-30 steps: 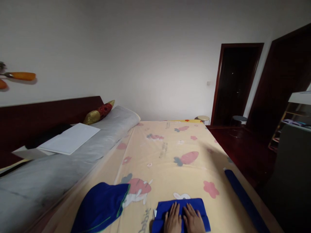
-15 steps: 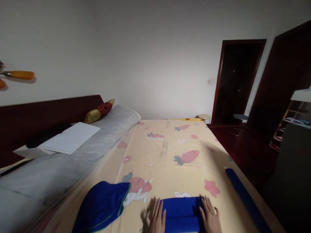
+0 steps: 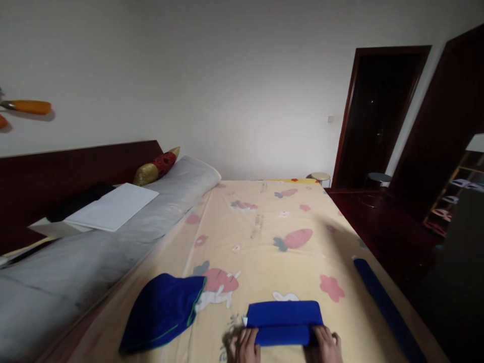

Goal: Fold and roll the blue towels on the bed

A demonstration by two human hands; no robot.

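Observation:
A folded blue cloth (image 3: pixel 283 321) lies on the yellow cartoon-print bed sheet (image 3: pixel 264 242) near the bottom edge of the head view. My left hand (image 3: pixel 246 347) grips its near left corner, fingers curled onto the fabric. My right hand (image 3: pixel 327 345) holds the near right corner the same way. Both wrists are cut off by the frame. A second blue garment with green trim (image 3: pixel 161 311) lies loose to the left, apart from my hands.
A long blue rolled piece (image 3: pixel 385 307) runs along the bed's right edge. A grey bolster (image 3: pixel 113 242) with a white sheet of paper (image 3: pixel 111 205) and a red-gold cushion (image 3: pixel 156 167) lines the dark headboard. Dark doorways (image 3: pixel 378 116), two stools and a shelf stand on the right.
My hands slid from the middle of the blue cloth out to its sides, then back to its near corners. The cloth now looks narrower, folded once more.

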